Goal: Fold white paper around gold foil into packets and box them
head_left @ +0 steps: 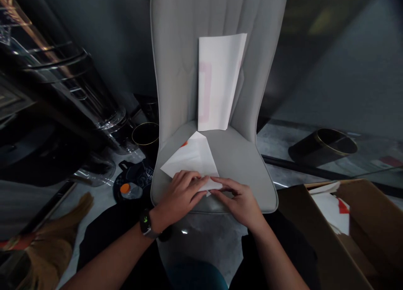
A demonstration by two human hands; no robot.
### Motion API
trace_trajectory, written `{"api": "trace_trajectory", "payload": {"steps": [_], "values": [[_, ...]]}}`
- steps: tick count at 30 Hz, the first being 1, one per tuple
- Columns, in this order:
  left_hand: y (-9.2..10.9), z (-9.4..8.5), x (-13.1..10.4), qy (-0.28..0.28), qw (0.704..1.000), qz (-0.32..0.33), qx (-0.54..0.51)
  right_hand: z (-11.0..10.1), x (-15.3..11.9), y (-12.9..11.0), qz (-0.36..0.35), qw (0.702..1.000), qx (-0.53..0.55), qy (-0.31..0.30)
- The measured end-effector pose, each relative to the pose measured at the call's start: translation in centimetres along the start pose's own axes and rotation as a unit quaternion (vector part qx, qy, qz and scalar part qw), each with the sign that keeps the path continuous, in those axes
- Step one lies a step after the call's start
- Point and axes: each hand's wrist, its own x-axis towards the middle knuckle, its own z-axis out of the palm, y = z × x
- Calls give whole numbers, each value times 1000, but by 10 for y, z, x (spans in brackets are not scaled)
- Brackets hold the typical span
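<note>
A partly folded sheet of white paper (193, 155) with a small orange-red patch lies on the grey chair seat (242, 168). My left hand (182, 193) rests over the paper's near edge, its thumb and fingers closed on the fold. From the right, my right hand (237, 195) pinches the same edge between thumb and fingers. Both hands' fingertips nearly meet at the rolled or folded part. Behind, a stack of folded white paper (218, 82) with a faint pink print leans upright against the chair back (176, 42).
On the right stands an open cardboard box (371, 222) with white and red paper (333, 212) inside. Dark bins stand left (145, 133) and right (324, 145). An orange-capped bottle (130, 190) sits left of the chair, near a broom (59, 243).
</note>
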Motion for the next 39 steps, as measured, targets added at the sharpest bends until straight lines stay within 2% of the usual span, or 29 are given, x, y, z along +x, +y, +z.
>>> {"api": "trace_trajectory", "payload": {"steps": [4,9,12,17,24,27,29,31,32,34,36,37,39], "values": [[-3,5,2,15,998,37,49,2,0,1,-114,987,-110,21],[-4,3,2,23,995,54,78,3,4,-3,-246,927,-266,93],[-7,-1,1,31,994,64,78,2,6,-9,-282,910,-289,93],[-10,-15,3,32,995,81,37,-8,8,-14,-259,940,-214,63],[3,-18,5,70,995,64,13,-14,5,-27,-252,943,-215,39],[5,-30,7,122,990,64,-25,-32,13,-22,-164,971,-165,51],[1,-50,11,173,982,6,-77,-52,26,-10,-82,984,-95,128],[-10,-71,17,250,953,-103,-135,-71,41,5,0,971,33,239],[-18,-80,22,295,927,-164,-166,-77,47,11,52,961,102,250],[-39,-88,34,369,855,-268,-246,-81,56,19,127,941,226,218],[-60,-83,45,377,794,-333,-341,-77,58,21,150,923,312,168],[-69,-75,49,362,776,-356,-375,-73,58,20,149,916,339,154],[-83,-56,54,315,765,-388,-406,-64,56,18,141,909,368,138]]}}
